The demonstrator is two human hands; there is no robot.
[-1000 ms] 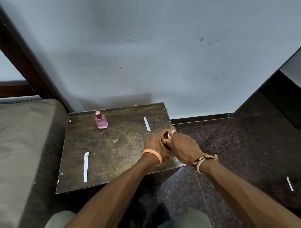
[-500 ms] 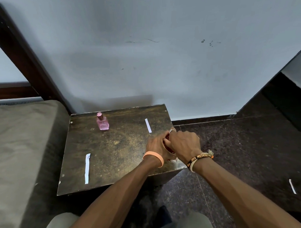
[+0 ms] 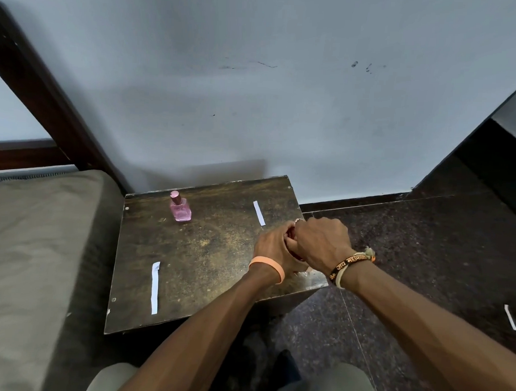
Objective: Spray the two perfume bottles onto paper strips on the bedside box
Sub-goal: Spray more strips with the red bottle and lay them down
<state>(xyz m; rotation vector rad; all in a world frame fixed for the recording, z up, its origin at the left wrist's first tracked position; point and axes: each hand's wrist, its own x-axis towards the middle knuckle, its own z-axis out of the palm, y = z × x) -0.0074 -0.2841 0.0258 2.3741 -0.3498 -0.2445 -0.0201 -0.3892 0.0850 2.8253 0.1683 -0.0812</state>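
Observation:
A dark red perfume bottle (image 3: 293, 245) stands near the right front of the worn bedside box (image 3: 208, 252), almost wholly hidden by my hands. My left hand (image 3: 271, 244) grips its body from the left. My right hand (image 3: 322, 241) curls over its top from the right. A pink perfume bottle (image 3: 180, 207) with a pink cap stands upright at the back left of the box. One white paper strip (image 3: 259, 213) lies at the back right, just beyond my hands. A second paper strip (image 3: 154, 286) lies at the front left.
A bed with a grey-brown mattress (image 3: 38, 260) borders the box on the left, and a wall (image 3: 254, 107) runs behind it. Dark stone floor (image 3: 424, 259) spreads to the right, with a loose white strip on the floor (image 3: 511, 316). My knees show at the bottom.
My right hand has rolled further over the top of the red bottle, covering it more. My left hand keeps its grip in the same spot. The pink bottle and strips have not moved.

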